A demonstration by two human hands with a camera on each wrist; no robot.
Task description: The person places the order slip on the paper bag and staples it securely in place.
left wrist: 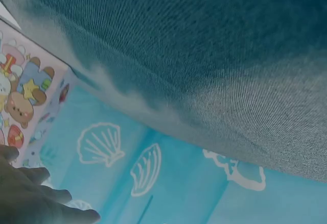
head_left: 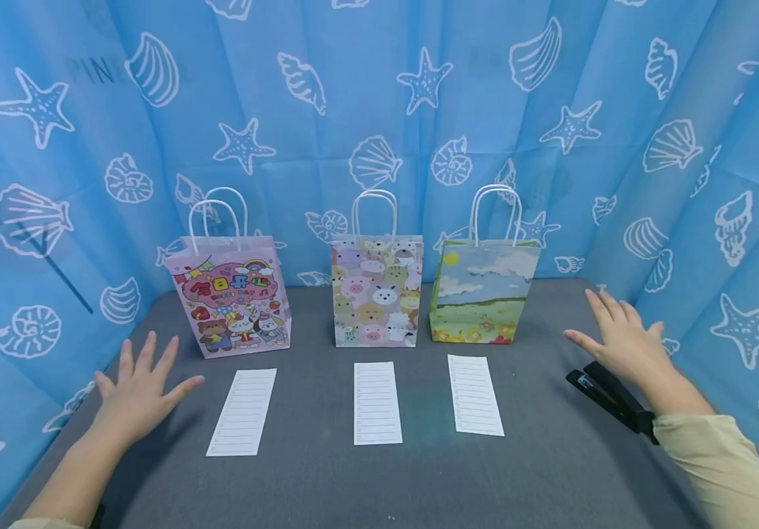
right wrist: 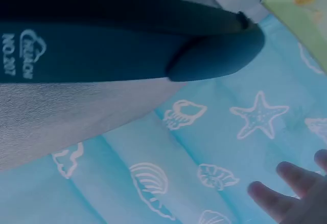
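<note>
My left hand (head_left: pixel 131 397) is held over the table's left side with fingers spread, holding nothing. It is nearest to a pink paper bag (head_left: pixel 236 301) with cartoon animals. On the right, my right hand (head_left: pixel 630 349) has its fingers spread and grips nothing. A black stapler (head_left: pixel 607 397) lies below that hand and wrist; the right wrist view shows the stapler (right wrist: pixel 127 45) close up, lettered NO.207. An animal-face paper bag (head_left: pixel 375 294) stands in the middle, and a meadow-print paper bag (head_left: pixel 485 294) right of it. All three have white handles.
Three white lined paper slips lie before the bags: a left slip (head_left: pixel 242 413), a middle slip (head_left: pixel 378 403) and a right slip (head_left: pixel 475 395). A grey cloth (head_left: pixel 313 485) covers the table. Blue shell-print curtains (head_left: pixel 326 132) close off the back and sides.
</note>
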